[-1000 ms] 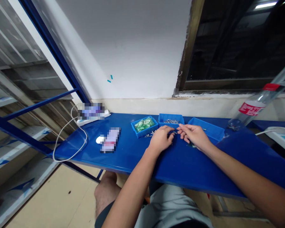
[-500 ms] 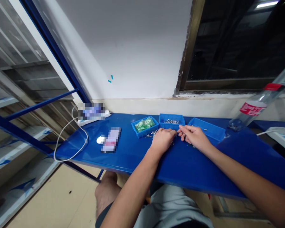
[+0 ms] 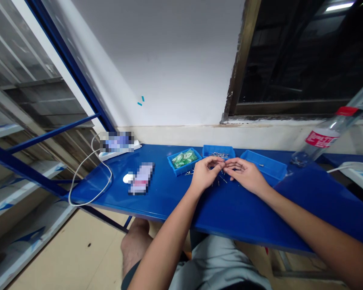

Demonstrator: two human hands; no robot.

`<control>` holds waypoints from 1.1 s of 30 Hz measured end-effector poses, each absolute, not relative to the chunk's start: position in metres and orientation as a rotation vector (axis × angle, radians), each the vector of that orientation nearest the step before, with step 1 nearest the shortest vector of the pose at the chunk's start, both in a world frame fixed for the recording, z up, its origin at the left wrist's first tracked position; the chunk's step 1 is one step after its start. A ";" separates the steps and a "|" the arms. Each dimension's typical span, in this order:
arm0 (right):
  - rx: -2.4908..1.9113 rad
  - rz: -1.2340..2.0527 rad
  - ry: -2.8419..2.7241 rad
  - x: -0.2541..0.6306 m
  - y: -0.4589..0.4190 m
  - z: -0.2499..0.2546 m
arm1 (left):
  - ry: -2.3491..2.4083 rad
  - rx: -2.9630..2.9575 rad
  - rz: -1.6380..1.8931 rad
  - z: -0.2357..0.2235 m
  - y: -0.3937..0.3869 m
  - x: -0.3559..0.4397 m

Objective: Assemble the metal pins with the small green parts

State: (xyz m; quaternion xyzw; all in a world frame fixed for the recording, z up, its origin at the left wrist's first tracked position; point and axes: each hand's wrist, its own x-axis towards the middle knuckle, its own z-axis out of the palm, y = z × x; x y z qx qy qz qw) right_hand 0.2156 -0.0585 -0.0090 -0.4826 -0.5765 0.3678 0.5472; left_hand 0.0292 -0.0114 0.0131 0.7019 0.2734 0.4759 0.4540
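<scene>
The left hand (image 3: 205, 176) and right hand (image 3: 245, 175) sit together at the middle of the frame, their fingertips (image 3: 222, 160) meeting, though the pictures do not show whether they pinch anything. Loose nails (image 3: 219, 179) lie on the blue bench (image 3: 248, 217) just below the fingers, and more nails sit in the blue tray (image 3: 209, 150) just above them. A blue tray of green packets (image 3: 184, 162) stands to the left, and another blue tray (image 3: 268, 171) stands to the right.
</scene>
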 end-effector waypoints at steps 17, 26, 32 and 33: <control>-1.276 0.436 -1.579 0.220 -0.062 -0.006 | 0.715 1.749 0.941 0.014 -0.016 0.028; -1.149 0.410 -1.665 0.218 -0.060 -0.005 | 0.796 1.660 1.064 0.005 -0.006 0.027; -1.165 0.502 -1.579 0.219 -0.059 -0.006 | 0.770 1.784 1.092 0.007 -0.012 0.029; -1.165 0.521 -1.575 0.220 -0.059 -0.006 | 0.750 1.798 1.094 0.007 -0.012 0.029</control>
